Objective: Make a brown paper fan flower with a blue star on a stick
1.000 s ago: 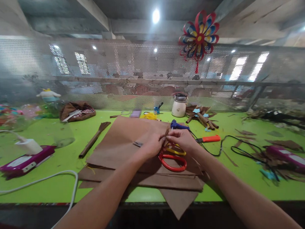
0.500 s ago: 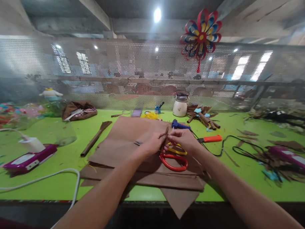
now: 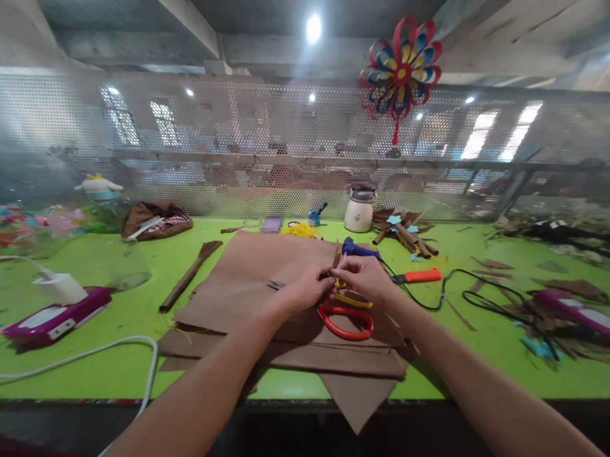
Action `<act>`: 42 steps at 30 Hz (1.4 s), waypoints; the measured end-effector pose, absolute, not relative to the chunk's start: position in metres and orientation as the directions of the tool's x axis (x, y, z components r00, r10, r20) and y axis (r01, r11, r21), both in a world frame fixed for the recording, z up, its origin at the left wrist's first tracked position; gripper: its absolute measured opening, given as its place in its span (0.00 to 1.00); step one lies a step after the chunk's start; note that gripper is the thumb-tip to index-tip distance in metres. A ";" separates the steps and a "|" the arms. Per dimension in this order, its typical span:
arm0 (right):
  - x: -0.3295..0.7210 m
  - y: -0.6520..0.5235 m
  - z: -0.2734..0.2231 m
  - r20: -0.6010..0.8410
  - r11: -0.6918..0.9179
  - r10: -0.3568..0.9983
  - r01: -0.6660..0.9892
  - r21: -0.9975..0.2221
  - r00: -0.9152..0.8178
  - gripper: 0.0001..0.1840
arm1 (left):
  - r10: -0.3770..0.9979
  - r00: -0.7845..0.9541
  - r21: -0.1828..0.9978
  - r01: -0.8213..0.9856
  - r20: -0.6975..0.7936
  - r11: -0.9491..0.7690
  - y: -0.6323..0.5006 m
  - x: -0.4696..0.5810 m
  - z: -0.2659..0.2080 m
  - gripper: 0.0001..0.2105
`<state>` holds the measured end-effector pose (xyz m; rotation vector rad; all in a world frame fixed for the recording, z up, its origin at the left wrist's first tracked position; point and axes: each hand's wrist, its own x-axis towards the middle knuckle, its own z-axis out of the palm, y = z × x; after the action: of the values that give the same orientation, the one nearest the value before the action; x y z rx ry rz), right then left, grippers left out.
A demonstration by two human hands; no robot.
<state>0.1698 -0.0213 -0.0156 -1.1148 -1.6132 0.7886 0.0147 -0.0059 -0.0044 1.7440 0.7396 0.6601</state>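
- The left hand (image 3: 310,289) and right hand (image 3: 363,278) meet above the middle of the worktop (image 3: 465,376), fingertips touching or nearly so. Both are pinching a small brown piece (image 3: 336,255): the left fingers curl around its lower part, and the right thumb and forefinger press together at it.
- The brown piece is narrow, dull and paper-like, its tip rising above the fingertips; its lower part is hidden by the fingers, and its exact fold is too small to tell.
- Beneath the hands lie brown sheets (image 3: 256,257), overlapping and lightly creased. One pointed corner juts past the worktop's front edge.
- Scissors (image 3: 347,334) rest on the sheets under the hands, a red loop and a yellow loop toward the front edge, the blade tips showing left of the left hand.
- Just beyond the right hand is a blue glue gun (image 3: 360,250); to its right lies an orange-handled tool (image 3: 423,276).
- Left of the sheets lies a brown paper roll (image 3: 189,278), splayed at its far end.
- Toward the back edge stand a pale jar (image 3: 358,216) and, right of it, a heap of brown rolls (image 3: 410,237); yellow strands (image 3: 299,231) lie behind the sheets.
- A purple power strip (image 3: 58,317) sits near the front left corner.
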 end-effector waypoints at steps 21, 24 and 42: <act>0.180 -0.021 -0.003 0.439 0.433 0.898 0.110 -0.894 0.032 0.15 | 0.807 0.547 0.829 0.329 0.222 -0.452 -0.008 0.013 0.001 0.17; 0.178 -0.022 -0.004 0.426 0.424 0.904 0.047 -0.904 0.042 0.15 | 0.815 0.519 0.806 0.351 0.257 -0.477 -0.005 0.012 0.000 0.16; 0.168 -0.022 -0.010 0.456 0.452 0.889 0.085 -0.888 0.037 0.14 | 0.759 0.551 0.727 0.353 0.347 -0.589 -0.013 0.014 0.004 0.14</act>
<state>0.1677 -0.0223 -0.0101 -0.9306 -1.4084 0.7806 0.0138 -0.0134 0.0044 2.1896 0.8906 0.8835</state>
